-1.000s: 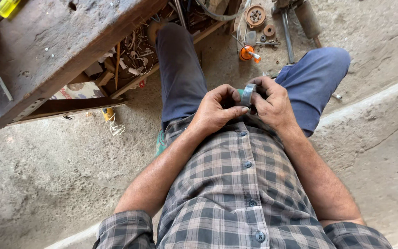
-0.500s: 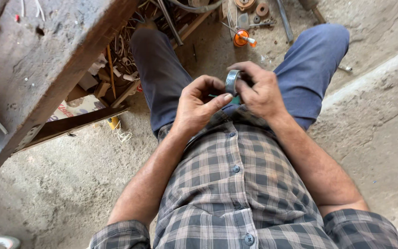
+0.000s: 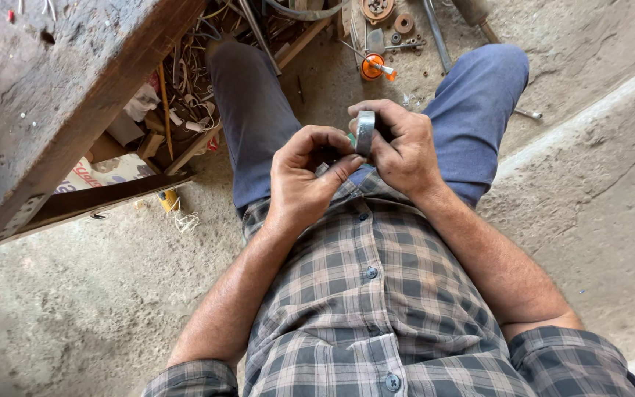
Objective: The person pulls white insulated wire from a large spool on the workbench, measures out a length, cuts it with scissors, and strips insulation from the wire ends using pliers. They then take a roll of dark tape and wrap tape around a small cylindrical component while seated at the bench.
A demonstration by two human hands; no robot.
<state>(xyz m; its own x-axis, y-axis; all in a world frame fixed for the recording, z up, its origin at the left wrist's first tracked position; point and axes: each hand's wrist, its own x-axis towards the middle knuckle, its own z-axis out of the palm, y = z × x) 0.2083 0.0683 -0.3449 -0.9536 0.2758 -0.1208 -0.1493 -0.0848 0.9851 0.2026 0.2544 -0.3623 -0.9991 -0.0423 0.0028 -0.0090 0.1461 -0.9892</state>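
Nearest is the person's checked shirt (image 3: 376, 316), sleeves rolled to the elbow, both forearms reaching forward over the lap. The left hand (image 3: 306, 176) is curled, its thumb pressed up against the lower edge of a small grey ring-shaped roll (image 3: 364, 132), possibly tape, though it is too small to be sure. The right hand (image 3: 402, 143) grips that roll on edge, fingers wrapped over the top and thumb behind, so the roll stands upright between the two hands, above the lap. Whether the left fingertips pinch anything of their own I cannot tell; they fold inward toward the palm. Beyond the hands lie the blue trousers (image 3: 479, 103), knees apart. To the left stands a worn wooden bench (image 3: 53, 95) with tangled wires (image 3: 185, 95) beneath it. Farthest, on the concrete floor (image 3: 589, 191), sits an orange spool (image 3: 371, 68) among scattered metal parts.
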